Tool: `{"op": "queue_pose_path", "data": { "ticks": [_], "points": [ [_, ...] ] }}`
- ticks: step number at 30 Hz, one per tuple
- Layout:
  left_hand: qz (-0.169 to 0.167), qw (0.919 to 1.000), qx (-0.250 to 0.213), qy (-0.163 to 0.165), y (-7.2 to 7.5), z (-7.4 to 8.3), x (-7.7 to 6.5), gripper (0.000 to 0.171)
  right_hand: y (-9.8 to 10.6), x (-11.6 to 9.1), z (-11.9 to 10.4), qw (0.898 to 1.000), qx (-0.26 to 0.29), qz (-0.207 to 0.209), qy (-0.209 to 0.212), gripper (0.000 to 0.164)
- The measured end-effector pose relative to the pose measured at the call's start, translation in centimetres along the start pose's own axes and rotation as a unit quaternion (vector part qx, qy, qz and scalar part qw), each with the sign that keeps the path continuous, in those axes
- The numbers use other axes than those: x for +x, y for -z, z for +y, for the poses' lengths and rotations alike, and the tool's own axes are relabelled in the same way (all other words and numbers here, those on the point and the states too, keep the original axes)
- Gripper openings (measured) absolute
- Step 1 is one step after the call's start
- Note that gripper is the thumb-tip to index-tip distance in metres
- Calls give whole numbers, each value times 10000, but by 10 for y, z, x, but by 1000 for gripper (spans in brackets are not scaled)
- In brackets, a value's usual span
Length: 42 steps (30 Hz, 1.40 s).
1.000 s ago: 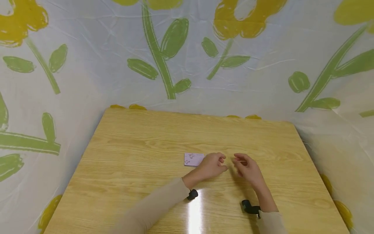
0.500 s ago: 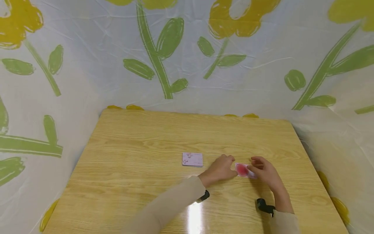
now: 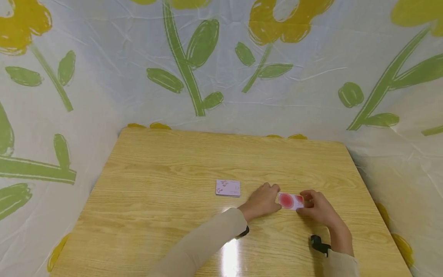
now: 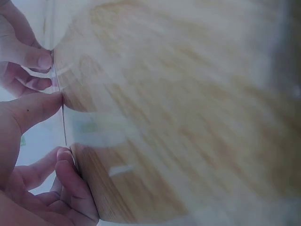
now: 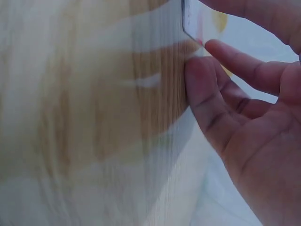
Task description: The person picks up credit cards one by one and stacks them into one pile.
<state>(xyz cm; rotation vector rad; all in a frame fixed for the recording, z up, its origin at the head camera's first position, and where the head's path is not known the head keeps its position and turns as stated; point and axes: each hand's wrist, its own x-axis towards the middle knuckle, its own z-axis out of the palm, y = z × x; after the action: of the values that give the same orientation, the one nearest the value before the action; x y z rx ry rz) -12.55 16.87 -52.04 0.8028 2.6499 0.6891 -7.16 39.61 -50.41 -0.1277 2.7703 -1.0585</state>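
Observation:
A small pale card with red circles (image 3: pixel 290 201) lies close over the wooden table between my two hands. My left hand (image 3: pixel 262 200) holds its left end, thumb at the near corner and fingers at the far one. At the right end my right hand (image 3: pixel 319 208) pinches the card between thumb and fingers. The right wrist view shows a corner of the card (image 5: pixel 190 23) right by the fingertips, the rest of it out of frame. A second, pale lilac card or card stack (image 3: pixel 227 187) with small flower prints rests flat left of the left hand.
The wooden table (image 3: pixel 166 173) stretches around the hands, with a bright glare streak in front of them. White cloth with yellow flowers and green leaves (image 3: pixel 131 46) hangs behind and beside it. Each wrist wears a black camera mount (image 3: pixel 320 244).
Both hands have moved right, away from the lilac card, which is now uncovered. The red-circled card has come into view between them, and the right hand has shifted onto its right end.

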Motion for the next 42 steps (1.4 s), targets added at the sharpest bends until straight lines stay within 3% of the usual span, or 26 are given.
{"op": "queue_pose_path", "data": {
  "ticks": [7, 23, 35, 42],
  "points": [
    [79, 9999, 106, -47, 0, 0, 0, 50, 0, 0, -1, 9997, -144, 194, 102, 50],
    [95, 9998, 137, 65, -5, -2, 2, 52, -5, -1, -2, 9996, 231, 161, 42, 46],
    [231, 9996, 124, -50, -8, -2, 2, 51, -8, -1, 1, 9979, 548, 84, -348, 51],
    [285, 9995, 33, -156, -9, 2, -1, 48, -10, -4, -3, 9973, 574, 280, -366, 46]
  ]
}}
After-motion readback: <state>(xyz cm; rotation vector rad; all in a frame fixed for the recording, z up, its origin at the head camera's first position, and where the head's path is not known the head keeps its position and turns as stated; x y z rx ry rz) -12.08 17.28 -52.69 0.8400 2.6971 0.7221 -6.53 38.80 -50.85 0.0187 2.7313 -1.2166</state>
